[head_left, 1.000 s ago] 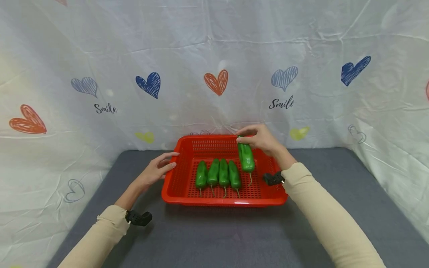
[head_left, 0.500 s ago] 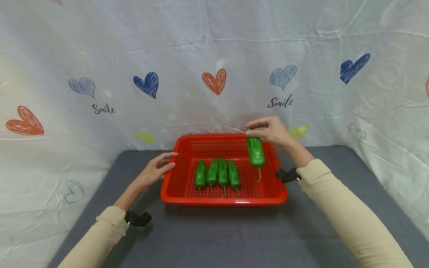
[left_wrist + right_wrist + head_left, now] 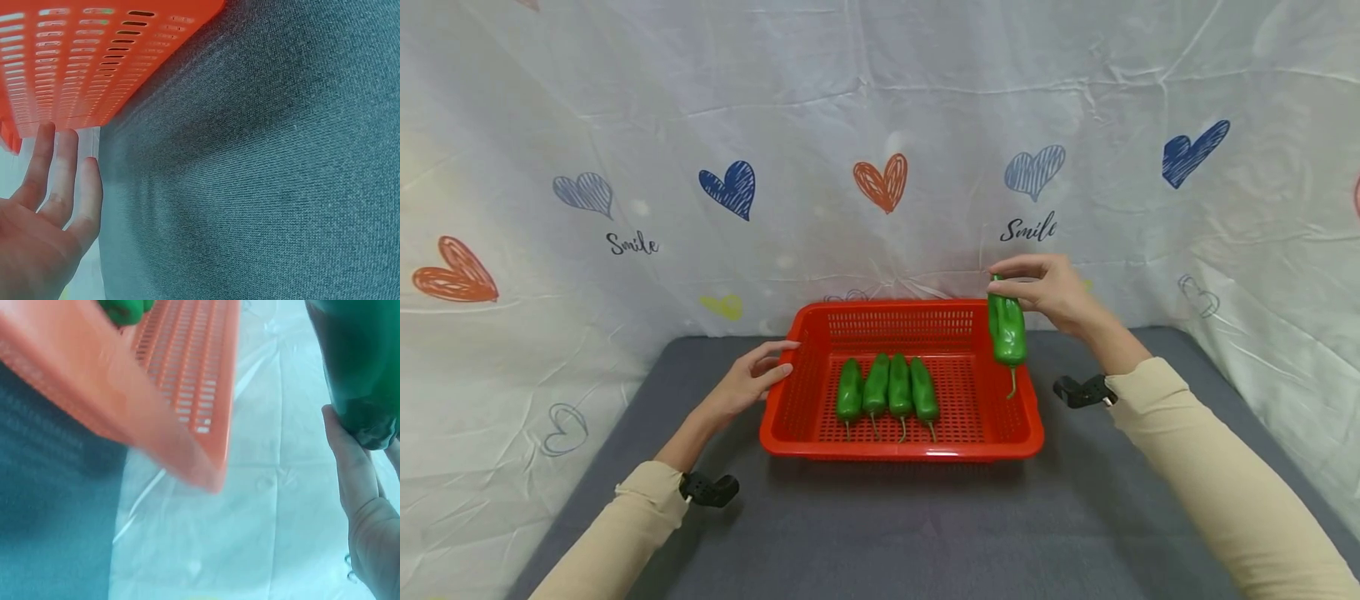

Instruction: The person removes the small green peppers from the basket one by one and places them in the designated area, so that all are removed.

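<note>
My right hand [image 3: 1051, 292] pinches a green pepper [image 3: 1009, 333] by its blunt end, above the right rim of the red basket [image 3: 898, 452]. The pepper hangs with its stem down; in the right wrist view, the pepper [image 3: 362, 369] is close above the fingers and partly cut off. Several other green peppers [image 3: 877, 387] lie side by side inside the basket, stems toward me. At the left rim, my left hand [image 3: 747, 382] touches the basket with relaxed fingers. The left wrist view has its fingers [image 3: 61, 181] extended beside the slotted basket wall [image 3: 94, 56].
The basket stands on a dark grey cloth-covered table [image 3: 910, 533]. Behind it hangs a white sheet [image 3: 805, 92] printed with hearts and "Smile". Each wrist wears a black device, such as the right one [image 3: 1084, 392].
My right hand has moved right and slightly up with the pepper, from over the basket's inside to its right rim. The left hand and the peppers in the basket stay put.
</note>
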`<control>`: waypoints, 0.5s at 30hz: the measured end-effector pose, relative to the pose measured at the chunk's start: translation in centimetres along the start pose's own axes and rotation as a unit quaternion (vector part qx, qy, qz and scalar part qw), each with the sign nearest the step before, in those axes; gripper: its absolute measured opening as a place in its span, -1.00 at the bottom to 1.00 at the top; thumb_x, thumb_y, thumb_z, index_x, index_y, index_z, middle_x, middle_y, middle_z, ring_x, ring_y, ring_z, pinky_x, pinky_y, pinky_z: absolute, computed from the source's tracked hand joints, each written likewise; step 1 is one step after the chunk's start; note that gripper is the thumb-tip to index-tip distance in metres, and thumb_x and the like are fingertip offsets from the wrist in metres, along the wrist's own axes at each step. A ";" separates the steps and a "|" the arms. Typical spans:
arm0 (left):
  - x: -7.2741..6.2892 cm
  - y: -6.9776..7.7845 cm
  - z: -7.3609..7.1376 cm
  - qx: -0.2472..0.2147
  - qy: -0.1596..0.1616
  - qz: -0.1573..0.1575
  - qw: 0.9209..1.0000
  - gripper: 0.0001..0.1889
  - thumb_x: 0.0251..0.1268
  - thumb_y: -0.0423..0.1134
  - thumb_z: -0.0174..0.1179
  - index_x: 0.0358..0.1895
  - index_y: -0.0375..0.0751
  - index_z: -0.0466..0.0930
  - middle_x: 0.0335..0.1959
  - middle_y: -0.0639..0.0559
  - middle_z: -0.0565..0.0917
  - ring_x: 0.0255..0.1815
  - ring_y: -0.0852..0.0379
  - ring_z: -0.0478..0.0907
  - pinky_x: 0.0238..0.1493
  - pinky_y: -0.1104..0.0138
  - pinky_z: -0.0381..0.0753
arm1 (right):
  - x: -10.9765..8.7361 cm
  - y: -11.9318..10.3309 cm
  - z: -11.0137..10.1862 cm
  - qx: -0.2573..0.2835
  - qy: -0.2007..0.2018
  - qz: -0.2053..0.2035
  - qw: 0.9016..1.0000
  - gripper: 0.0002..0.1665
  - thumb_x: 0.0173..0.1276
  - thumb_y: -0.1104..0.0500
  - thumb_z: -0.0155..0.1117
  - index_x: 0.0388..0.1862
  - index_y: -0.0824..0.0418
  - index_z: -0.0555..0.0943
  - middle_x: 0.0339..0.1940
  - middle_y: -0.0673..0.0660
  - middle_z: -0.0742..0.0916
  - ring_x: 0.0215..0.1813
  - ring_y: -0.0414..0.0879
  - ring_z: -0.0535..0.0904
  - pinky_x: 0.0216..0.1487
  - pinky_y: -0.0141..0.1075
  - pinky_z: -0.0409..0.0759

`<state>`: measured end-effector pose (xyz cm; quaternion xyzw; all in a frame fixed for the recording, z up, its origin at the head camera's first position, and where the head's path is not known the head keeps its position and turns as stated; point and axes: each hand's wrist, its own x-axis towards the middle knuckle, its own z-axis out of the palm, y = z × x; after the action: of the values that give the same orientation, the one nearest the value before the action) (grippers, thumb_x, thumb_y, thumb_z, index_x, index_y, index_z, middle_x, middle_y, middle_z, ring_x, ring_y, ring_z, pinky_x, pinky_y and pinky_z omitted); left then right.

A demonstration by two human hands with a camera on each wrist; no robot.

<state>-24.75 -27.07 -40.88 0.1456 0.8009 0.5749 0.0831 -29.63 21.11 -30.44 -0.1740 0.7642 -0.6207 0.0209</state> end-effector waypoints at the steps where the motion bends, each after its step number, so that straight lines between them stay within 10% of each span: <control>1: 0.0 0.0 0.0 -0.001 -0.001 0.001 1.000 -0.48 0.57 -0.18 0.16 0.50 -0.15 0.33 0.22 -0.38 0.52 -0.01 -0.15 0.66 -0.17 0.04 0.72 | -0.1 0.0 -0.2 -0.001 0.000 -0.003 1.000 -0.61 0.37 0.27 0.45 0.15 0.36 0.68 0.20 0.33 0.59 -0.05 -0.05 0.67 -0.10 -0.24 0.69; 15: 0.0 0.0 -0.1 -0.002 -0.002 0.001 1.000 -0.48 0.57 -0.18 0.16 0.49 -0.14 0.34 0.23 -0.39 0.51 0.00 -0.16 0.65 -0.15 0.06 0.72 | -0.5 1.2 -2.0 0.012 0.044 -0.002 0.999 -0.62 0.29 0.32 0.51 0.08 0.41 0.70 0.03 0.25 0.70 -0.12 -0.05 0.70 -0.19 -0.18 0.73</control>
<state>-24.80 -27.13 -40.90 0.1472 0.7997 0.5759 0.0846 -29.97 23.35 -31.25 -0.1476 0.7565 -0.6370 -0.0120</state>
